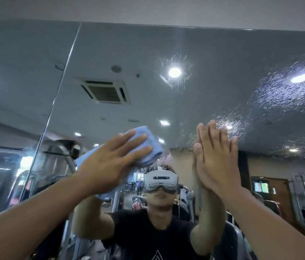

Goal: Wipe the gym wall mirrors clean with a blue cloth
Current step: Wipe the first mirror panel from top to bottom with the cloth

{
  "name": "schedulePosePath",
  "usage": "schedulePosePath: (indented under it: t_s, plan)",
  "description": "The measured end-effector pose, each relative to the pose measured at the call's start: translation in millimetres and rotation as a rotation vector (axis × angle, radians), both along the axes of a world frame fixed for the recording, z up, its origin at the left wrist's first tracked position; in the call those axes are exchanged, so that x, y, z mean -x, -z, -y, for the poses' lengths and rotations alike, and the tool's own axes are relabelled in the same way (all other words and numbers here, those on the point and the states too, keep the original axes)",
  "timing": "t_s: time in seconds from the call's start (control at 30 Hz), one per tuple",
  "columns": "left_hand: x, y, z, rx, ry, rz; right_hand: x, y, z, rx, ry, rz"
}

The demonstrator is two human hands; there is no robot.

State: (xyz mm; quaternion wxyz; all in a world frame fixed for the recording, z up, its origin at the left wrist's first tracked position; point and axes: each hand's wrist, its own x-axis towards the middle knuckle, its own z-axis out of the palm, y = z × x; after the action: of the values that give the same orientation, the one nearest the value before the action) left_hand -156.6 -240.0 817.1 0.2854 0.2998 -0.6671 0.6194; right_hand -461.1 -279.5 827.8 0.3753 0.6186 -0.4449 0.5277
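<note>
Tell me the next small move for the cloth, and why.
Probably sweep the blue cloth up and right. The left hand presses it flat on the mirror, while droplet streaks cover the glass above the right hand, which rests flat on it.

One view only: wide-angle camera rode on wearer's head. Faced wall mirror (204, 49) head-on, pitched upward, very near glass. Headset (160, 180) itself showed in reflection, low centre, straight lines bowed by lens.
</note>
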Motion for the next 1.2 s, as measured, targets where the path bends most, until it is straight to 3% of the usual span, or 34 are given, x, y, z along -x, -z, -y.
schedulePosePath:
  t_s: [0.07,0.17,0.33,0.4,0.53,0.7,0.8,0.93,1.0,1.1,1.2]
  plan:
    - [-40,2,-8,0.012,0.009,-0.119,0,0,1,-0.009,-0.007,-0.013]
    - [-71,-34,-12,0.013,0.099,-0.543,0,0,2,-0.011,0.004,-0.023]
    - [-23,-116,-7,0.092,0.116,-0.918,0,0,2,-0.041,0.007,-0.025]
    - [17,-129,-3,0.091,0.118,-0.89,-1,1,3,-0.02,0.009,-0.022]
    - [87,-90,14,0.122,0.09,-0.455,0,2,3,-0.011,0.005,-0.022]
    - [50,17,5,-0.051,0.001,-0.18,3,2,1,-0.029,0.006,-0.034]
    - [-17,24,-4,0.003,0.018,-0.287,2,2,3,-0.015,0.02,-0.037]
    - [-63,-25,-10,0.045,0.109,-0.749,-2,1,5,-0.02,0.041,-0.02]
    - [-53,-63,-7,0.095,0.089,-0.875,-1,1,4,-0.025,0.035,-0.025]
    - [-14,-114,-3,0.119,0.067,-0.941,-1,1,10,0.009,0.012,-0.011]
    - [32,-141,-3,0.044,0.039,-0.846,-5,2,21,0.014,-0.003,0.014]
